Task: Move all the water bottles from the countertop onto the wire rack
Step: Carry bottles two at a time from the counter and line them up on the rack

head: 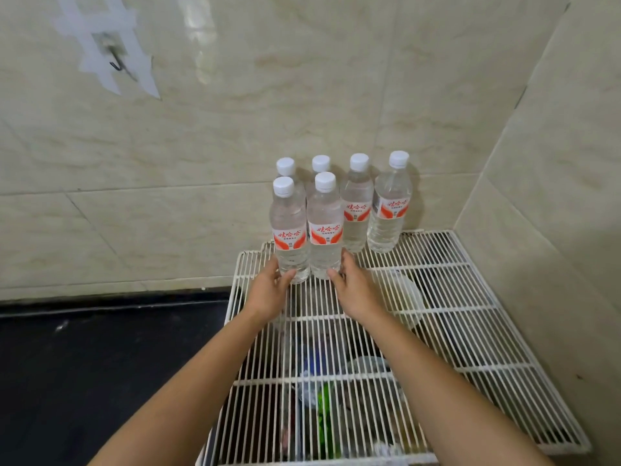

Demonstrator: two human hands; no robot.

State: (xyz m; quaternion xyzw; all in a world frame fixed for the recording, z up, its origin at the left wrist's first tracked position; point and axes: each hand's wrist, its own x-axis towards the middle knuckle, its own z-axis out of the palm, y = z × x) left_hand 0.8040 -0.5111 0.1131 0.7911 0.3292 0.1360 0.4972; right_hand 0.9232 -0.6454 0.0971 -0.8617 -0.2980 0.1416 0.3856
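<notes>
Several clear water bottles with white caps and red-and-white labels stand upright at the back of a white wire rack (463, 297), against the tiled wall. My left hand (268, 290) grips the base of the front left bottle (289, 227), thumb in front and fingers round its left side. My right hand (356, 287) holds the base of the front right bottle (324, 227) from the right. Both bottles rest on the rack. Behind them stand two bottles mostly hidden except their caps (285, 166), then one more bottle (358, 210) and the rightmost bottle (389, 210).
A black countertop (84, 364) lies left of the rack, with no bottles on the part I see. Under the rack, blurred items show through the wires, among them a green object (327, 415). Tiled walls close the back and right. A taped hook (116, 63) hangs on the wall.
</notes>
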